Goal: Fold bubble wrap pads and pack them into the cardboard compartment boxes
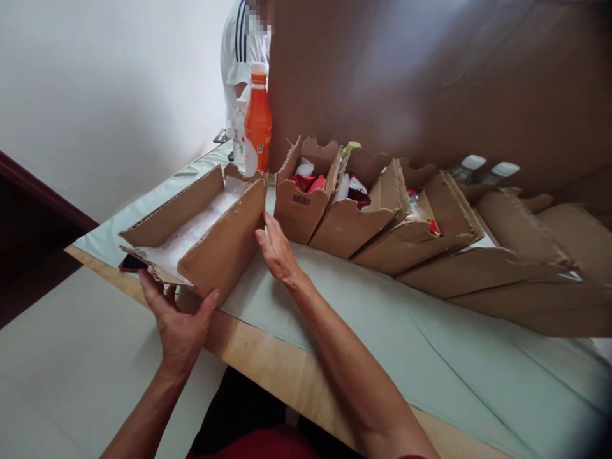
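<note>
An open-topped cardboard box (229, 239) stands at the table's left end, with clear plastic packets (203, 223) lying along its inside. My left hand (179, 322) grips the near end of this box, its thumb on the right wall and its fingers around the near panel. Stretched out, the fingers of my right hand (277, 250) touch the box's right side near its far corner; the thumb is apart from them. Partly hidden beneath the near left corner is a dark flat object (132, 262).
Several cut cardboard boxes (356, 226) stand in a row on the right, holding red and white packets. Behind are an orange drink bottle (258, 121), a clear bottle (239, 137) and white-capped bottles (504, 170). A person in a white shirt (234, 48) is beyond a large brown panel (406, 76).
</note>
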